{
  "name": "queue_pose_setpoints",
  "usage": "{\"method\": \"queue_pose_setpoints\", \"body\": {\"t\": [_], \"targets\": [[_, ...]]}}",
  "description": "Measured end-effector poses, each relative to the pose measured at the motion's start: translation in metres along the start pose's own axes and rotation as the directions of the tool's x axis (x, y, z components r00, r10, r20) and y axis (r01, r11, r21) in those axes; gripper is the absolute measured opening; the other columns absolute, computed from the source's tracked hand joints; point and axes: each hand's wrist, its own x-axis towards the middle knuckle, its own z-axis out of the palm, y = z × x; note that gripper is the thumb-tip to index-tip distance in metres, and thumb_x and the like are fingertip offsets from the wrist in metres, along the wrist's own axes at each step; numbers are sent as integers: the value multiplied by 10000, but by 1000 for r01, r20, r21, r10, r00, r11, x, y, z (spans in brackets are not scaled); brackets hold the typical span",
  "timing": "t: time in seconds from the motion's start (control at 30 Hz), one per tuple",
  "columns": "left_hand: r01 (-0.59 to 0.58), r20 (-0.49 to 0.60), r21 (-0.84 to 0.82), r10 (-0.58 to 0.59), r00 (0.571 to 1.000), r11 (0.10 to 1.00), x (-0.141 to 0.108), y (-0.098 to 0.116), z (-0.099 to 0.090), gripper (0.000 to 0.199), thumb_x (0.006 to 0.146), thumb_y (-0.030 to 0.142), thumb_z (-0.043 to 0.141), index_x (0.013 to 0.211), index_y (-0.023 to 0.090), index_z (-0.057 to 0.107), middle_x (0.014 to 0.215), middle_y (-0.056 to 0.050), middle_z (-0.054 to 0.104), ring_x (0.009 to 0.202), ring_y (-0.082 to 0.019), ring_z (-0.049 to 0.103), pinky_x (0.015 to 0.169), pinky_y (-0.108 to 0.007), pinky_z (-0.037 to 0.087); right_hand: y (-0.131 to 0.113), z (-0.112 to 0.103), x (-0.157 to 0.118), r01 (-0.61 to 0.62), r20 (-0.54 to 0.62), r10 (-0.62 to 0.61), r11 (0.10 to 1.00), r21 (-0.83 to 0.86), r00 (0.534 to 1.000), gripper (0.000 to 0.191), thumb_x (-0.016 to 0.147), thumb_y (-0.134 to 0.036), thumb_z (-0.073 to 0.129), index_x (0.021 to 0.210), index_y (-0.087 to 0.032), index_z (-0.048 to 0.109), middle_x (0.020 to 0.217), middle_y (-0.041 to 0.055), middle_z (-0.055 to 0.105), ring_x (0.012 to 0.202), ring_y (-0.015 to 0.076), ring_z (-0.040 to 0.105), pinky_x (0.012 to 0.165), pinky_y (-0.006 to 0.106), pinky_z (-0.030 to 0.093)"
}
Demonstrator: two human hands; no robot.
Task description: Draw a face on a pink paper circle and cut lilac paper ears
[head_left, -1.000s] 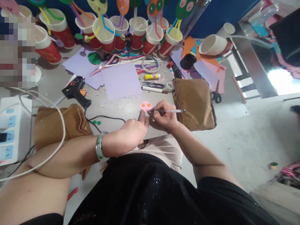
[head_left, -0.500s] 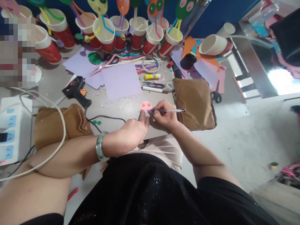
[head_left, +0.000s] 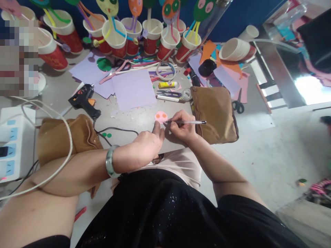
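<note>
"Is the pink face (head_left: 161,120), near the bench's front edge (head_left: 174,148), ready?"

"Orange dots (head_left: 164,116) are on; drawing seems unfinished. Left hand (head_left: 147,146), half open, presses it; right hand (head_left: 184,128) pinches the pen (head_left: 191,122)."

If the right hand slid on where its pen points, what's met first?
The pen, its tip at the pink oval, would likely meet the left hand's fingers first; depth is unclear.

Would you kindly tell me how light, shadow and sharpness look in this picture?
Head view: washed-out glare at far right; a shadow under the right hand; arms apparently stretched by the wide lens; details on the pink oval too small to make out; a pixelated block at upper left.
</note>
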Motion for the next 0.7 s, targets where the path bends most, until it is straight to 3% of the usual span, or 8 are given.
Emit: {"method": "queue_pose_setpoints", "body": {"t": [0.13, 0.33, 0.7], "targets": [[-2, -1, 5, 2, 1000, 1000, 0, 0, 0, 1040, 859, 428, 817, 1632, -25, 289, 1656, -455, 167, 901, -315, 773, 719, -376, 624, 1, 1, -1, 46, -84, -46, 999, -8, 995, 105, 756, -199, 612, 759, -258, 526, 586, -26, 616, 480, 158, 558, 492, 298, 461], [4, -2, 4, -4, 1000, 1000, 0, 0, 1, 998, 871, 415, 805, 1636, 10, 309, 1667, -432, 184, 903, -308, 773, 723, -375, 622, 3, 2, -1, 10, -122, -14, 999, -33, 992, 108, 747, -215, 624, 762, -261, 528, 599, -15, 621, 515, 177, 599, 497, 311, 483], [13, -29, -9, -13, 999, 1000, 0, -1, 3, 993, 865, 386, 809, 1633, 6, 308, 1652, -450, 197, 841, -303, 774, 696, -398, 625, -2, -1, 1, 2, 1, -2, 1000, -4, 1000, 105, 742, -218, 611, 751, -257, 515, 596, -19, 648, 485, 154, 574, 508, 296, 465]]}}
